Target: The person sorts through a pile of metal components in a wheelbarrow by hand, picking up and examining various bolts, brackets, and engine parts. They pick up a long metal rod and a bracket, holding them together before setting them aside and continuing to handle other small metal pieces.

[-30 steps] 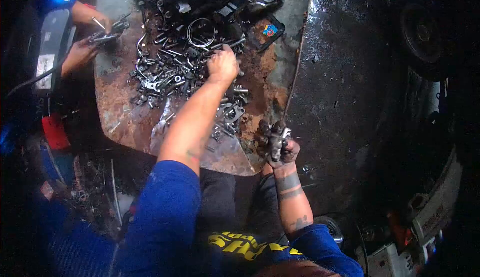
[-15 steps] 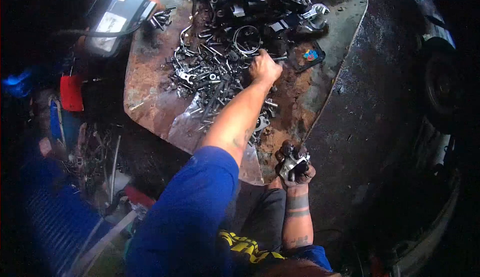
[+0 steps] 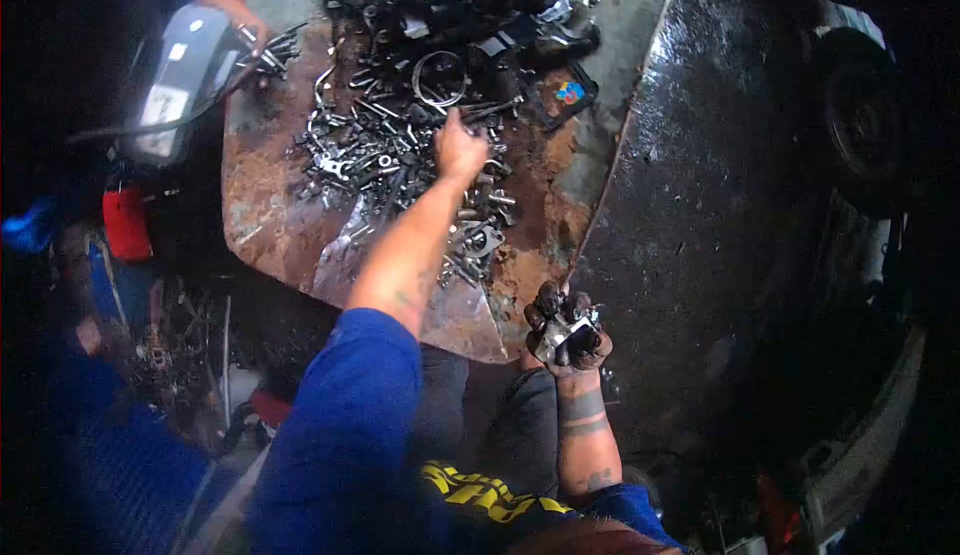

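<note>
Bracket (image 3: 563,333) gripped in right hand (image 3: 566,337), fingers wrapped round it, at 5 o'clock off sheet (image 3: 262,217) edge. Left hand (image 3: 461,149) stretched to 12 o'clock, loosely curled over bolt pile (image 3: 385,155); can't tell if it holds anything. Step looks like picking hardware to match bracket. Next likely calls for pinching one bolt clear of tangle. Another person's hand (image 3: 232,7) at 11 o'clock, well apart.
</note>
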